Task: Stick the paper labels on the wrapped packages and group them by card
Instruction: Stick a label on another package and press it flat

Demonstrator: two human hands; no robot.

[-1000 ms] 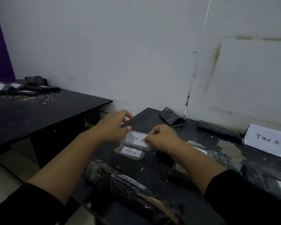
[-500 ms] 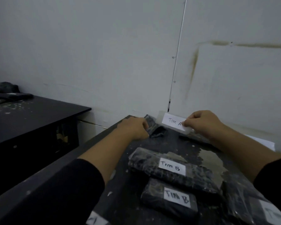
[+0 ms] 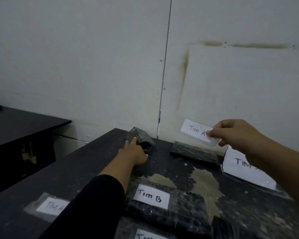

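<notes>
My right hand pinches a white paper label reading "TIM A" on clear tape, held in the air near the wall. At the table's far corner my left hand grips a small black wrapped package. A flat black wrapped package without a label lies under the raised label. A larger white "TIM" card stands at the right, partly behind my right arm. A black package labelled "TIM B" lies in front. Another taped "TIM A" label lies on the table at the lower left.
The dark table has a worn pale patch in the middle. A second labelled package shows at the bottom edge. A separate black table stands at the left across a gap. The white wall is close behind.
My right hand has lifted the "TIM A" label from the table front and carried it right, toward the wall. My left hand reached to the corner package and now grips it. My view turned right.
</notes>
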